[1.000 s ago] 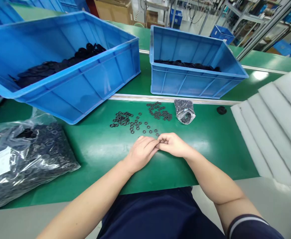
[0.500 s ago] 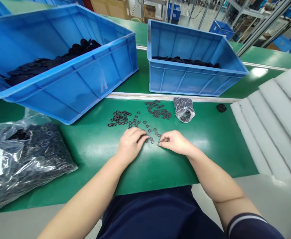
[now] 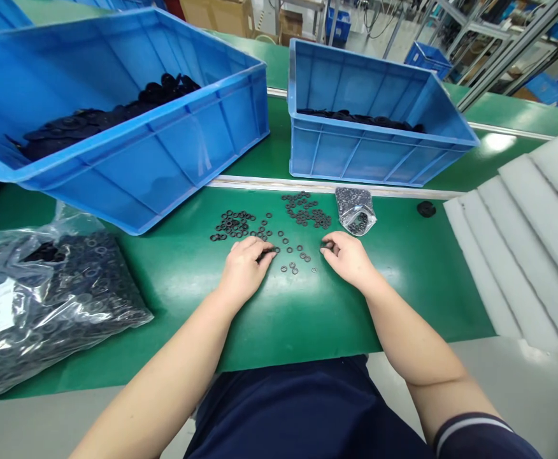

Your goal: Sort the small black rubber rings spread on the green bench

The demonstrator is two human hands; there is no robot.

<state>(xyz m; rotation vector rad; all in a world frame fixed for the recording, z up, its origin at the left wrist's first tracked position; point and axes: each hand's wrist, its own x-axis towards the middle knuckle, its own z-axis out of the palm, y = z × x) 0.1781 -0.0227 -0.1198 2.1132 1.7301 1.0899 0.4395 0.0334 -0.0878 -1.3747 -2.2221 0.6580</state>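
Observation:
Several small black rings (image 3: pixel 294 258) lie scattered on the green mat (image 3: pixel 307 312), with denser clusters of rings (image 3: pixel 234 224) behind my hands. My left hand (image 3: pixel 243 268) rests on the mat, its fingers curled and the tips pinched over a ring at the scatter's left edge. My right hand (image 3: pixel 351 256) lies to the right of the scatter, fingers curled inward with the tips near the mat; what they hold is hidden. A small clear bag of rings (image 3: pixel 355 211) lies just beyond my right hand.
Two blue bins (image 3: pixel 164 159) (image 3: pixel 365 153) with black parts stand behind the mat. A large plastic bag of black parts (image 3: pixel 54 299) lies at the left. White foam sheets (image 3: pixel 522 236) are stacked at the right. A black disc (image 3: pixel 425 208) lies near them.
My hands were joined together at the mat's middle, then drew apart. Both have moved forward to the rings, the left to the scatter's left edge, the right towards the small bag.

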